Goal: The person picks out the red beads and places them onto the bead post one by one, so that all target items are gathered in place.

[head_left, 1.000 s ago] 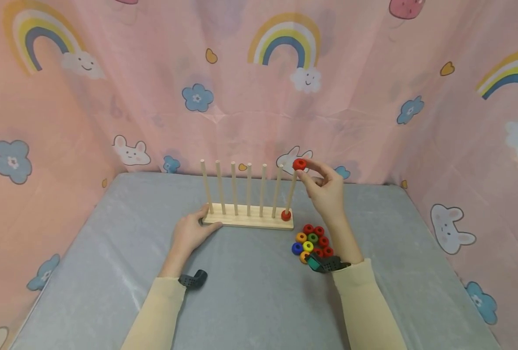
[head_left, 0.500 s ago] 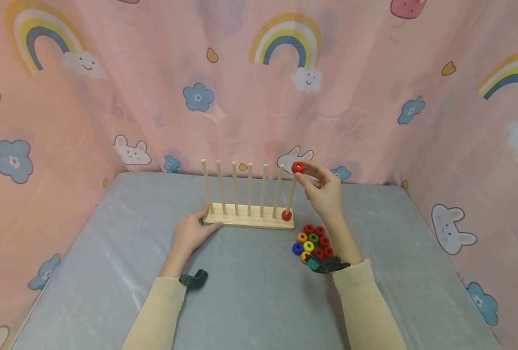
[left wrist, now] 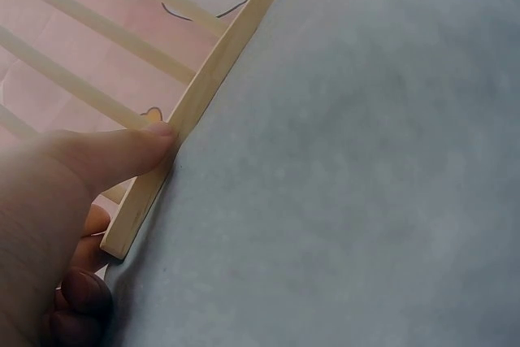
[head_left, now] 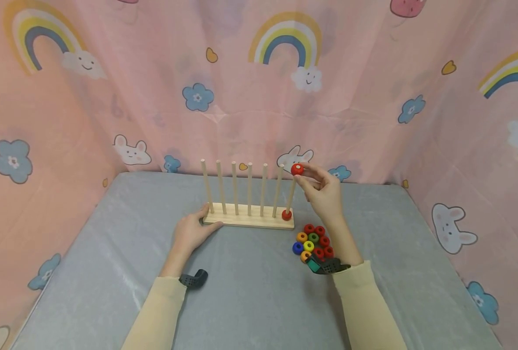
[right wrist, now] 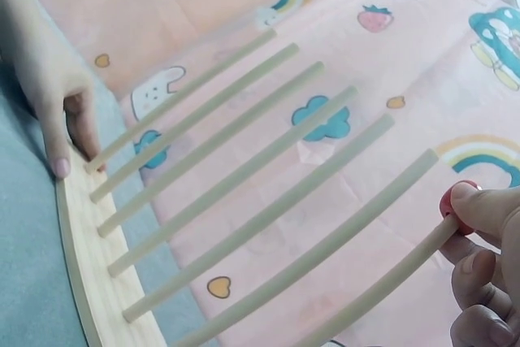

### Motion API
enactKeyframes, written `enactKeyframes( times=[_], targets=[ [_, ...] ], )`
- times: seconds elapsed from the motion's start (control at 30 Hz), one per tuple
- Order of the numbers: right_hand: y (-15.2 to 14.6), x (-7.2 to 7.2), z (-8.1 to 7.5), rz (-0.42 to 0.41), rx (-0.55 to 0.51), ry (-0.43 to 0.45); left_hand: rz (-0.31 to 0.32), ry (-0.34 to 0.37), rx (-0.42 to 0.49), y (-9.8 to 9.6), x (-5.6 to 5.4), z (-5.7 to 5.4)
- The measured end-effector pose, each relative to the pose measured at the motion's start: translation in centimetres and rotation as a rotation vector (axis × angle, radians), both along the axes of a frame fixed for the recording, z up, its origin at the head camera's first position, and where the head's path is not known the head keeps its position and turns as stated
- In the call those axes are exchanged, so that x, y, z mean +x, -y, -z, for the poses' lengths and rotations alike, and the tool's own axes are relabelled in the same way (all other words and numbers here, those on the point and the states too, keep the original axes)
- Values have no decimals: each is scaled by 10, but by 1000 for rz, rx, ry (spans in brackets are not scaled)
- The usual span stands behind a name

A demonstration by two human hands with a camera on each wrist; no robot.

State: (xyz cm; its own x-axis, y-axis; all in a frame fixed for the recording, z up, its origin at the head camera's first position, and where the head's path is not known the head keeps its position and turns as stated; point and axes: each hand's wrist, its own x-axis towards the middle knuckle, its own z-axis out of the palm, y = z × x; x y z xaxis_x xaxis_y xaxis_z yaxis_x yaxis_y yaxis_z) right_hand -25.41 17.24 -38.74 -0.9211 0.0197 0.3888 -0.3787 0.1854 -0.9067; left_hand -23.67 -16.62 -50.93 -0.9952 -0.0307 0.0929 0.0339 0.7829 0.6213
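Observation:
In the head view my right hand pinches a red bead between thumb and fingers at the top of the rightmost peg. The pale peg tip shows in the bead's hole, and the right wrist view has the bead around the peg's end. Another red bead sits at the foot of that peg. With thumb in front and fingers behind, my left hand grips the left end of the wooden base. The other upright pegs are bare.
Loose beads in red, orange, green, yellow and blue lie in a cluster on the grey cloth, left of my right wrist, which partly hides them. A pink patterned curtain rises behind and at both sides.
My right hand has moved the red bead slightly left and down onto the tip of the rightmost peg, which now shows in its hole. My left hand has stayed on the base.

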Motion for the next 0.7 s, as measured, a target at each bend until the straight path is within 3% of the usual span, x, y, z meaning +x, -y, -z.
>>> enactKeyframes(
  times=[0.7],
  targets=[
    [2, 0, 2, 18, 16, -20, -11, -7, -7, -1, 0, 1]
  ],
)
